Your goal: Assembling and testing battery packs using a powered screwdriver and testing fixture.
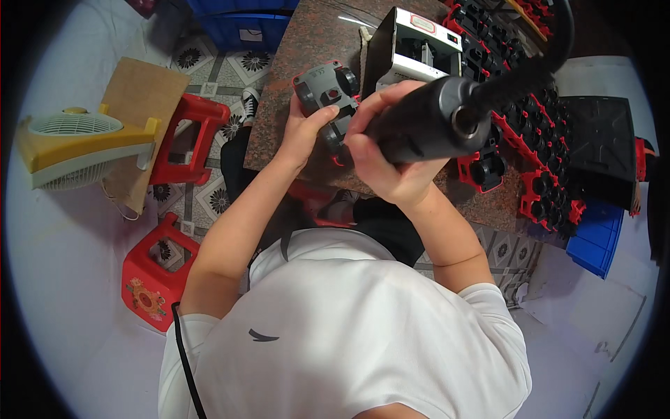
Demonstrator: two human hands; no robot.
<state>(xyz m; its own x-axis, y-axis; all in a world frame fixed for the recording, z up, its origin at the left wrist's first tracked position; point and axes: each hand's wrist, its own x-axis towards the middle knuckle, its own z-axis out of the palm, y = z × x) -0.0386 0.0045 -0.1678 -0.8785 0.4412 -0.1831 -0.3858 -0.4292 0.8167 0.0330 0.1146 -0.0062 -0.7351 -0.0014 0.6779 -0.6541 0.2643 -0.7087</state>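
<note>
My left hand (305, 137) is closed around a grey plastic housing (317, 82) with red edging and black wheel-like round parts, tilted above the near edge of the table. In my right hand (391, 171) is a black electric screwdriver (429, 119), its thick cord rising to the upper right. The screwdriver's body hides its tip, so I cannot tell whether it touches the housing. Just beyond my right hand stands a white and black box-shaped machine (426, 35) with an open front and a small switch.
The brown speckled table (293, 52) carries several rows of red and black assemblies (537, 126) on the right. Blue crates (241, 31) stand at the far left and a blue bin (597, 241) at the right. Red stools (157, 279) and a yellow fan (87, 143) are on the left.
</note>
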